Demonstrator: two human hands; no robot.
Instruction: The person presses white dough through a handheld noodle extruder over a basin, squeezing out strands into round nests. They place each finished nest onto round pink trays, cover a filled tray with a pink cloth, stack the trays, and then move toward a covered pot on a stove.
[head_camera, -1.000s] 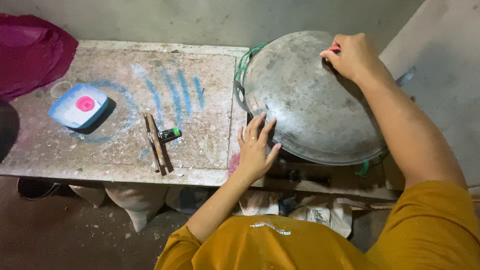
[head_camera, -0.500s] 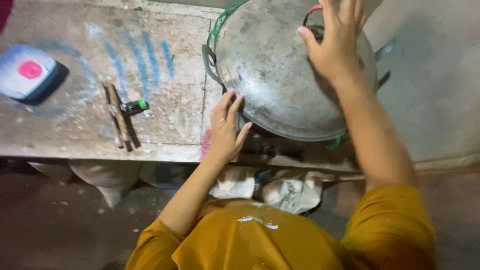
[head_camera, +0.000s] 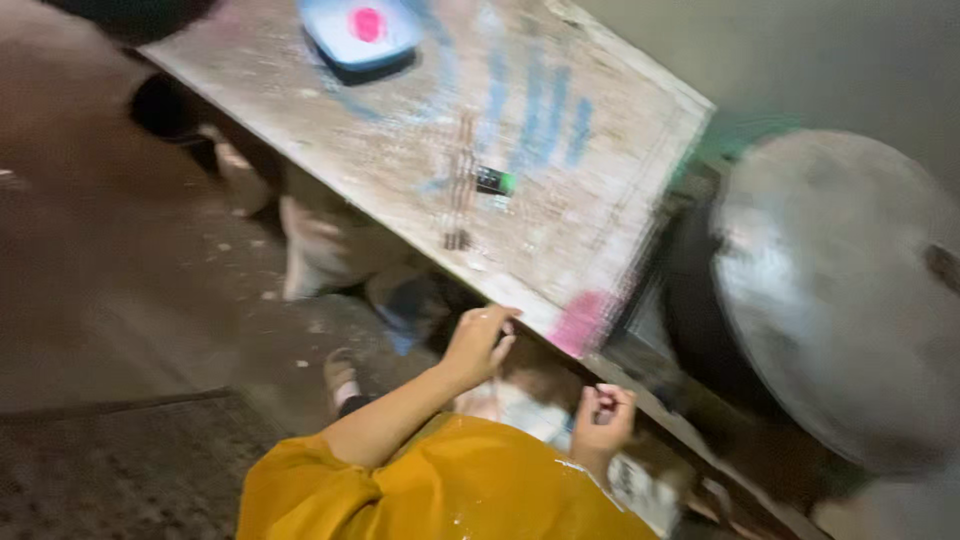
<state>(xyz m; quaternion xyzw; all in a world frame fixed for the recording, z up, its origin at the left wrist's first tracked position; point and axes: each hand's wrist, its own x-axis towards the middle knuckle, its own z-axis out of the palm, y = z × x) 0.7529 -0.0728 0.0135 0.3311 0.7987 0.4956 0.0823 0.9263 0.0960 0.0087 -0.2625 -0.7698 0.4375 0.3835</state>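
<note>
Tabletop and pan above hands

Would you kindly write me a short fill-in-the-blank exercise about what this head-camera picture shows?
1. The left hand rests at the edge of the worn, paint-stained ____.
2. The right hand is curled and holds ____.
3. The blue-and-white box on the table has a ____ spot on top.
4. The large round metal lid lies to the ____ of the table in the picture.

Missing words: table; nothing; pink; right
</note>
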